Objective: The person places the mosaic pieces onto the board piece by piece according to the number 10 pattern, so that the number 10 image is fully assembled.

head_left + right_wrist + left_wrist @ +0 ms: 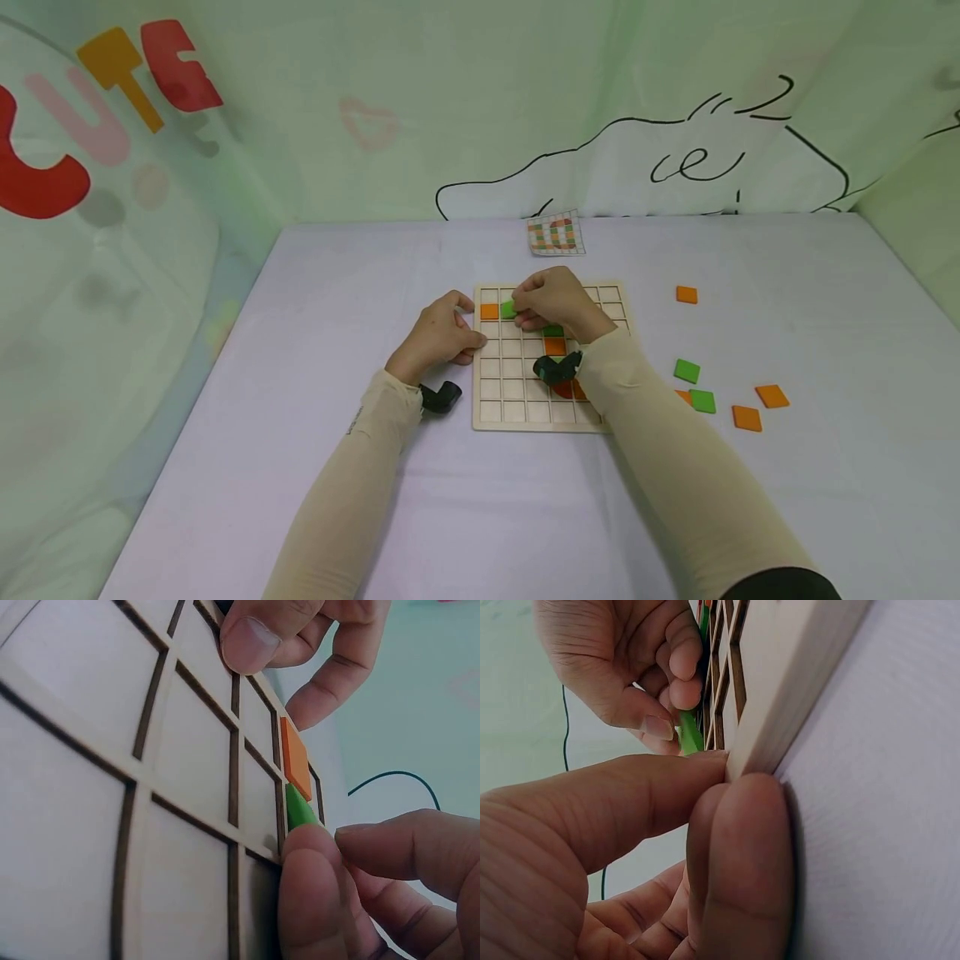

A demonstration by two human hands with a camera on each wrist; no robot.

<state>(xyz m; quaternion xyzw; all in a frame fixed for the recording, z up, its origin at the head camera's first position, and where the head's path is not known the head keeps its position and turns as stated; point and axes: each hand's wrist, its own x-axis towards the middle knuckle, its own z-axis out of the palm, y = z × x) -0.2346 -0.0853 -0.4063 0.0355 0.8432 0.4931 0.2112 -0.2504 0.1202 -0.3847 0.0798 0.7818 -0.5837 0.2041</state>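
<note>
Grid board (513, 389) of pale wood lies flat on the white tablecloth (322, 333), its raised strips dividing the face into square cells. My left hand (438, 335) is at the board's left edge; thumb and fingers are clamped on that edge, the thumb on the upper face. My right hand (557, 300) is above the far left part of the board, thumb and fingertips clamped on a green square tile (507, 309). This tile is at the second column from the left, second row from the far edge, and sits tilted. Immediately left of it, an orange square tile (489, 311) occupies the first column of the same row. Further green and orange tiles sit near the middle of the board, partly covered by my right wrist camera (557, 369). To the right of the board, loose orange tiles (746, 418) and loose green tiles (686, 371) lie on the cloth, one green tile overlapping an orange one. A pattern card (556, 234) with a coloured grid stands beyond the board at the far table edge.
</note>
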